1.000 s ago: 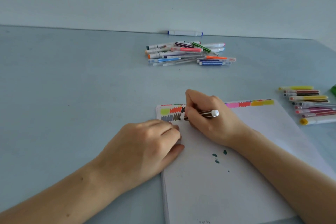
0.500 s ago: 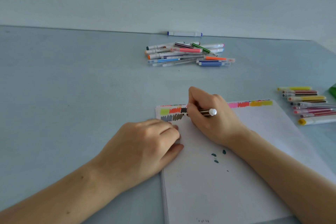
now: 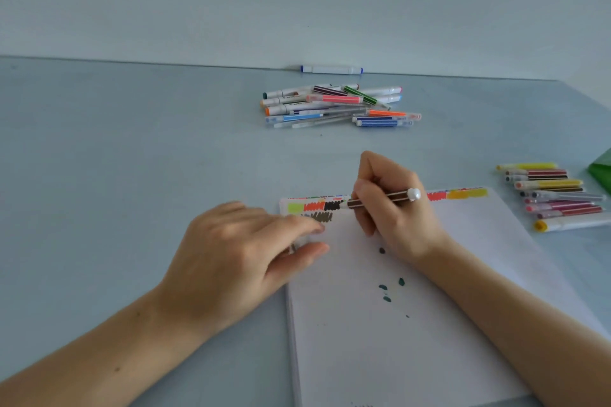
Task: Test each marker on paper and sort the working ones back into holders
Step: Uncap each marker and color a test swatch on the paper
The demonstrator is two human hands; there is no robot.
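hands (image 3: 238,251): 2, bare | forearms: bare, no sleeves | jewellery: none visible

A brown-striped marker (image 3: 377,200) with a white end lies nearly level over swatches along the far edge of white paper (image 3: 396,340), while capped markers sit heaped (image 3: 337,106) near the table's far edge and rowed (image 3: 555,195) by its right edge.

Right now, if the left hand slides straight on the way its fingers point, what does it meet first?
The left hand points right, across the paper. First in that line seems to be the right hand, which grips the brown marker. Depth is unclear, so it might pass just below the right palm.
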